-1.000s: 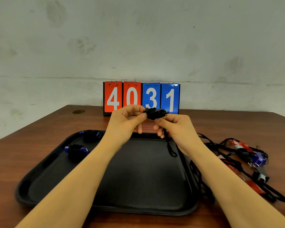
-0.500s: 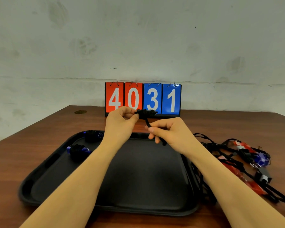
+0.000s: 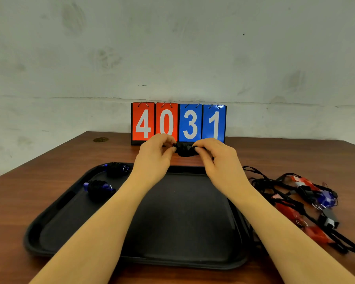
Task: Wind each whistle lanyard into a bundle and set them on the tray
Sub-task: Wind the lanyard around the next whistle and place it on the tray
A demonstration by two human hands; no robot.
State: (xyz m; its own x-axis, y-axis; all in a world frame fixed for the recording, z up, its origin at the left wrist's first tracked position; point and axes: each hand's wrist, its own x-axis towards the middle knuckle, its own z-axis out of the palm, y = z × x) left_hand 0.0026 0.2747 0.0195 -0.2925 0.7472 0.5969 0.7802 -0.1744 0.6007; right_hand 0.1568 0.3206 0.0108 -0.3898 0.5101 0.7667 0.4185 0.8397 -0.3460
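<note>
- Whistle lanyard, black cord wound into a small bundle (image 3: 185,150), sat in the air between my two hands, above the far rim of the tray and in front of the score cards.
- My left hand (image 3: 155,155) pinched the bundle's left end; its thumb tip pressed the cord and the other fingers curled over the top.
- My right hand (image 3: 217,156) pinched the right end in the same way, fingers bent and closed on the cord, knuckles up.
- Whether a whistle sat inside that bundle, I could not tell; it read only as a dark, lumpy knot of cord.
- On the matte black plastic tray with a raised rounded rim (image 3: 35,232) lay two finished bundles near the far left corner: one blue whistle wrapped in black cord (image 3: 117,169) by the corner, another blue whistle wrapped in black cord (image 3: 98,187) nearer to me, the two apart.
- Right of the tray, on the reddish-brown wooden table (image 3: 12,201), lay a loose tangle of black lanyards with red and blue whistles (image 3: 299,199).
- At the table's far edge stood a flip scoreboard with red and blue cards reading 4031 (image 3: 178,123), hung on small metal rings.
</note>
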